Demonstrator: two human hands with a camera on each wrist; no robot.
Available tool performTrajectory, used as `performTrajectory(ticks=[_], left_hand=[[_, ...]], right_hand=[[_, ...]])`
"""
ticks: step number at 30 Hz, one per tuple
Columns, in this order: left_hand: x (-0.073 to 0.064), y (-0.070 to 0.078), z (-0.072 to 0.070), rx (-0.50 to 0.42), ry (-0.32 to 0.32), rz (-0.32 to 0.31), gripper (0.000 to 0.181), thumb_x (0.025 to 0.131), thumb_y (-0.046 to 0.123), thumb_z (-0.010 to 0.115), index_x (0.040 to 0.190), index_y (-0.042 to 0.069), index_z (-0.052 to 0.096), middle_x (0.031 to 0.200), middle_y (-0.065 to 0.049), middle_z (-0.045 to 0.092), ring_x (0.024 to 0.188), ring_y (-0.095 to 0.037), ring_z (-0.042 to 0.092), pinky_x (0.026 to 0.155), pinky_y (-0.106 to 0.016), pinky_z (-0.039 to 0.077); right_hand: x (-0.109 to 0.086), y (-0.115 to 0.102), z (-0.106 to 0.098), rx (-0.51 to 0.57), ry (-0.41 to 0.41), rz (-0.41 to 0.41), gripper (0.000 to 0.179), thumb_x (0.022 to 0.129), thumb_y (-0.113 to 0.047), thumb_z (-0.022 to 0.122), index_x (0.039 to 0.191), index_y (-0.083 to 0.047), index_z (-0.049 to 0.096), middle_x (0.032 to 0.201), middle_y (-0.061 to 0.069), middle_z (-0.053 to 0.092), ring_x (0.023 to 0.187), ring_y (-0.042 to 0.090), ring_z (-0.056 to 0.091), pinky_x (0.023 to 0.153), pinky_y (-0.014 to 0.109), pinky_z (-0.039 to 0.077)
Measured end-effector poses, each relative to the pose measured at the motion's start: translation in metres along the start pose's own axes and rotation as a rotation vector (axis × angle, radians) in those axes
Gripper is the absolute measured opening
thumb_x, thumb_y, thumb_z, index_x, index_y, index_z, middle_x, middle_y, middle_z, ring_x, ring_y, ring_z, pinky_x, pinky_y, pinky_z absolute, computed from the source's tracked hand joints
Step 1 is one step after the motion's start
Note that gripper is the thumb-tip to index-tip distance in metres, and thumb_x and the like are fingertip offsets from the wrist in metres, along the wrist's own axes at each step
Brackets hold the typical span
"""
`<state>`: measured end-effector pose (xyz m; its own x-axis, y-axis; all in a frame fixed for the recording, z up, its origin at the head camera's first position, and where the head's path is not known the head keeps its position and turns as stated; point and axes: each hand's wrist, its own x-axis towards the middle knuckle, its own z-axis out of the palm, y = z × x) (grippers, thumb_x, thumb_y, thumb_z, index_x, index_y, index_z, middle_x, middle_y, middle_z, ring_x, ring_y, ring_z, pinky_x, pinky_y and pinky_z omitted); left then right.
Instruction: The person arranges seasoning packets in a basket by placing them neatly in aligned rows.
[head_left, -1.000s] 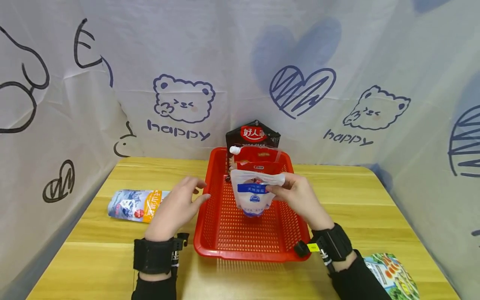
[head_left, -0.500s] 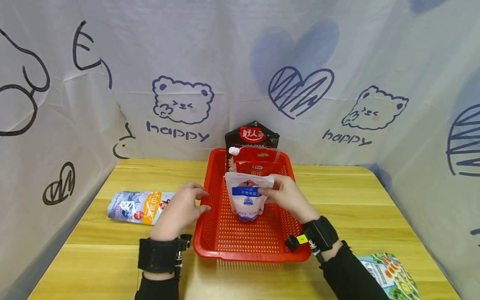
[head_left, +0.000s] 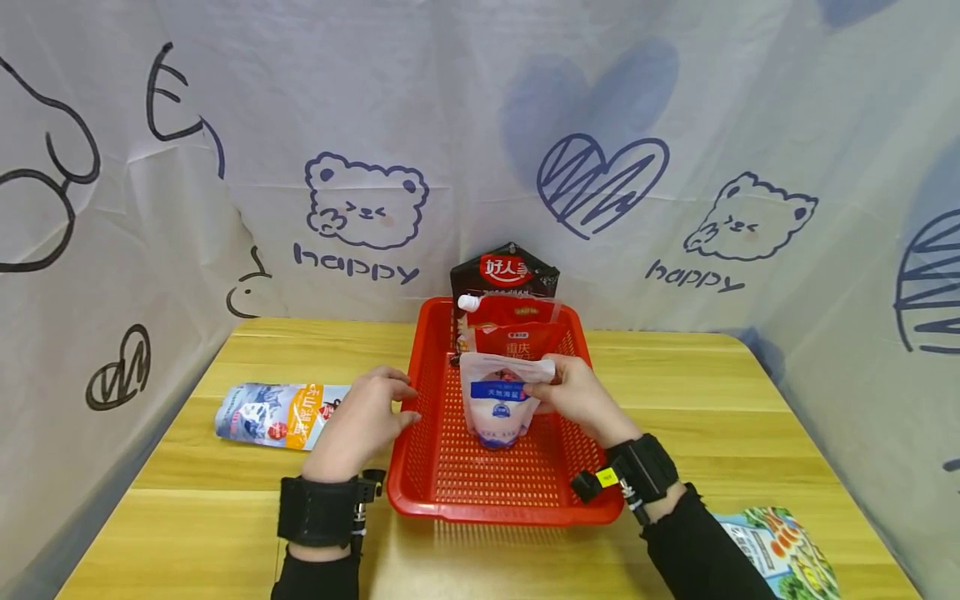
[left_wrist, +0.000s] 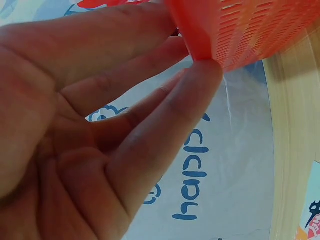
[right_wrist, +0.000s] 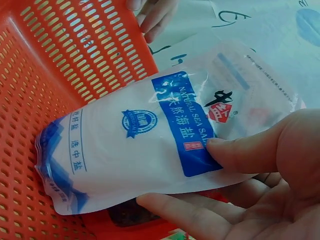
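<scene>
A red plastic basket [head_left: 506, 509] stands on the table. My left hand [head_left: 365, 423] is at its left rim, and in the left wrist view the fingers and thumb [left_wrist: 202, 82] pinch the rim. Inside the basket, my right hand [head_left: 577, 398] holds a white and blue pouch of sea salt [head_left: 501, 421] by its upper right edge, thumb on the printed front. The pouch is upright, its bottom low over the basket floor. Behind it a red spouted pouch [head_left: 517, 337] and a black pouch with a red label [head_left: 504, 271] stand at the back of the basket.
A blue and orange pouch [head_left: 262, 414] lies on the table [head_left: 697, 383] left of the basket, partly behind my left hand. A green and white packet [head_left: 787, 550] lies at the front right, partly under my right sleeve. A white curtain [head_left: 480, 125] with drawings closes the back and sides.
My right hand has lowered the salt pouch and brought it nearer the front of the basket. My left hand has shifted slightly right, onto the basket's rim.
</scene>
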<state>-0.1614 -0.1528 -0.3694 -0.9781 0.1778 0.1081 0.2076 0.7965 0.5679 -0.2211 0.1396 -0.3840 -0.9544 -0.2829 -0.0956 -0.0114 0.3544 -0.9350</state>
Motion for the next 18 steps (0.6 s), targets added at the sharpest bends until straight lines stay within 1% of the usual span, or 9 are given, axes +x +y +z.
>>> performTrajectory(ticks=[4,10,14,18], left_hand=[[-0.001,0.002,-0.001,-0.010,-0.007,-0.010,0.022,0.088,0.002,0.081,0.109,-0.005,0.078,0.126,-0.018,0.066,0.115,-0.037,0.061,0.099,-0.052,0.054],[-0.001,0.003,-0.001,-0.019,-0.015,-0.014,0.023,0.089,0.002,0.080,0.110,-0.006,0.077,0.128,-0.020,0.065,0.118,-0.038,0.061,0.101,-0.054,0.053],[-0.002,0.003,-0.002,-0.016,-0.016,-0.017,0.022,0.089,0.002,0.080,0.110,-0.006,0.077,0.128,-0.020,0.065,0.118,-0.039,0.060,0.101,-0.054,0.053],[-0.002,0.002,-0.002,-0.017,-0.015,-0.018,0.022,0.089,0.001,0.079,0.110,-0.006,0.077,0.127,-0.020,0.065,0.117,-0.038,0.060,0.099,-0.054,0.054]], right_hand=[[0.000,0.000,-0.004,0.007,-0.017,0.014,0.038,0.098,0.002,0.066,0.136,0.006,0.059,0.130,0.025,0.066,0.109,0.039,0.071,0.088,0.054,0.060],[-0.005,-0.003,-0.009,-0.030,-0.002,0.010,0.032,0.100,-0.005,0.067,0.131,0.004,0.062,0.128,0.023,0.067,0.107,0.036,0.071,0.089,0.051,0.061],[-0.011,-0.007,-0.015,-0.044,-0.009,-0.011,0.029,0.100,-0.008,0.068,0.126,0.004,0.061,0.123,0.023,0.069,0.106,0.037,0.071,0.088,0.048,0.062],[-0.023,-0.015,-0.024,-0.074,-0.006,-0.061,0.033,0.101,-0.014,0.069,0.130,0.001,0.062,0.126,0.021,0.069,0.108,0.035,0.070,0.090,0.045,0.061]])
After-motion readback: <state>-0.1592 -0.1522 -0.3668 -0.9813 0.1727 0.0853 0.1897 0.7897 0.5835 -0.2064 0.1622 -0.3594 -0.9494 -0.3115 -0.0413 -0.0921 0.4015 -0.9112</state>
